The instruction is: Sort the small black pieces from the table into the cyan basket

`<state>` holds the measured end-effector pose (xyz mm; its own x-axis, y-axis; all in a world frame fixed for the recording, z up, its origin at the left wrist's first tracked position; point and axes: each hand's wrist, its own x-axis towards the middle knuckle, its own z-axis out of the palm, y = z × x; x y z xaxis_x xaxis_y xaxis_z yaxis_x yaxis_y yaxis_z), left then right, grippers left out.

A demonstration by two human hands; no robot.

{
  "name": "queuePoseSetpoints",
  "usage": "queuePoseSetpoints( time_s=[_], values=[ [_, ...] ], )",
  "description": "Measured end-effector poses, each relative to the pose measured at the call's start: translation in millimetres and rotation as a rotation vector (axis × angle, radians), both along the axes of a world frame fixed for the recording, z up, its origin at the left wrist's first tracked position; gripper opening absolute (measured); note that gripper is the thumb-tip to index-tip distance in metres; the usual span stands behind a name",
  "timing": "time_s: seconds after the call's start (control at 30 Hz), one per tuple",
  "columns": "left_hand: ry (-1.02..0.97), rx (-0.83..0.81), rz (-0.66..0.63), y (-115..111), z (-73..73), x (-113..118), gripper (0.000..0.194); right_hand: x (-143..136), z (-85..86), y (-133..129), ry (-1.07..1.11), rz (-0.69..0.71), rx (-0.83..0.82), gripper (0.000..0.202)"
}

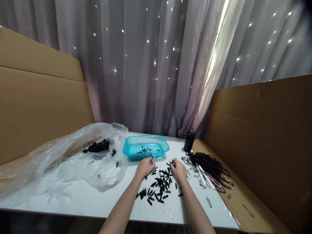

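Note:
My left hand (145, 167) is just in front of the blue basket (146, 139), its fingers curled together; what they hold, if anything, is hidden. My right hand (178, 169) is to the right of it, pinching a thin dark pointed object (172, 161) too small to name. Between and below my hands, many short black pieces (162, 182) lie scattered on the white table (102, 203). A few similar dark pieces are in the basket. The two hands are apart.
A clear plastic bag (70, 175) with black pieces (98, 146) covers the left side. At the right stand a black cylinder (189, 141) and a heap of black loops (209, 165), with a pink tool (214, 181) beside it. Cardboard walls (263, 136) flank the table.

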<state>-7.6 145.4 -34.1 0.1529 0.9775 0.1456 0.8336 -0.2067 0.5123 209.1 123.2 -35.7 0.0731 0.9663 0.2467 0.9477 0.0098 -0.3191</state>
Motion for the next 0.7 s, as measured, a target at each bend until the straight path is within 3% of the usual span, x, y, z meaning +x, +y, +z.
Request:
queuePoseSetpoints(
  time_s=[0.4,0.7],
  values=[
    [-0.258,-0.048,-0.015,5,-2.6,-4,0.026,1,-2.8,2,0.004,-0.012,-0.003,0.03],
    [-0.488,-0.083,-0.074,13,8.6,-13,0.025,0,1.2,-1,0.029,0.011,-0.001,0.027]
  ],
)
